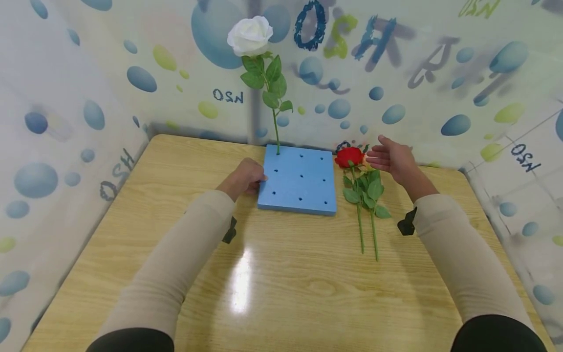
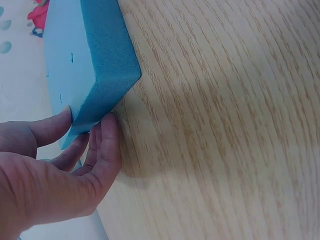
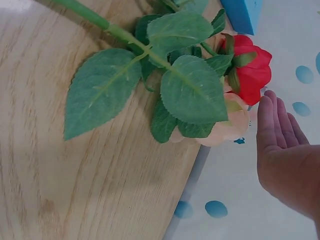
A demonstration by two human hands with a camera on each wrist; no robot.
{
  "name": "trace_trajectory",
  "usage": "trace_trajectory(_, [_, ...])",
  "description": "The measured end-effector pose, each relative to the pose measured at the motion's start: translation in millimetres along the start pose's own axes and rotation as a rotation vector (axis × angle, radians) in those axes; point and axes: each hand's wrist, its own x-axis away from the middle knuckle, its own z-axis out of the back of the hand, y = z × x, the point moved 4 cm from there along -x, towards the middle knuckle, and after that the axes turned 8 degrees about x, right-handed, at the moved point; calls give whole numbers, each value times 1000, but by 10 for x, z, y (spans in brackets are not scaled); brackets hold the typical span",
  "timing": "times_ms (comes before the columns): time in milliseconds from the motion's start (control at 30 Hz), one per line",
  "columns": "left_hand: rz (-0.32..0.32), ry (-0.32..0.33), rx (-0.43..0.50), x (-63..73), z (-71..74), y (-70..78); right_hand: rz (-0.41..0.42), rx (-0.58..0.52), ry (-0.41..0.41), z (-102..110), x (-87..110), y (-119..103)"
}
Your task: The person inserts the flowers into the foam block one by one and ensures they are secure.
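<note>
My left hand (image 1: 247,176) grips the blue foam block (image 1: 288,187) at its nine o'clock edge, thumb on the upper face, fingers curled against the side below. My right hand (image 1: 399,160) hovers between two and three o'clock of the block, its fingers straight and side by side, the thumb raised apart. A red rose (image 1: 349,157) lies at nine o'clock of those fingertips, just beside them, with a peach rose (image 3: 230,127) close against it; whether I touch either bloom, I cannot tell.

A white rose (image 1: 250,36) stands nearly upright in the block's eleven o'clock hole, its thin green stem leaning slightly left. The block is a flat square slab, its side finely grained, its top pierced by three rows of small holes. The lying roses have layered, rounded petals, smooth stems and broad green leaves (image 3: 195,90) with toothed rims.

The block's twelve o'clock edge sits close to the far edge of the wood-grained tabletop (image 1: 308,293), just before the dotted wall (image 1: 281,132). A strip of wood separates block from stems at three o'clock, and pale grain runs widely toward six.
</note>
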Motion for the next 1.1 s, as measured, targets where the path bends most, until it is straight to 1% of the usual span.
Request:
trace_trajectory(133, [0, 2, 10, -29, -6, -10, -11, 12, 1, 13, -11, 45])
trace_trajectory(300, [-4, -15, 30, -1, 3, -5, -23, 51, -4, 30, -11, 94])
trace_trajectory(600, [-4, -17, 38, 18, 7, -3, -41, 112, 4, 66, 3, 171])
trace_trajectory(800, [-6, -23, 31, 16, 12, -2, -65, 180, 8, 77, 16, 207])
trace_trajectory(900, [-5, -26, 29, 19, 12, -1, -76, 205, 27, 97, 17, 235])
trace_trajectory(1000, [-5, -30, 29, 35, 11, 1, -74, 234, 39, 110, 9, 266])
trace_trajectory(1100, [0, -21, 18, 16, 3, 1, -74, 272, 32, 110, -1, 296])
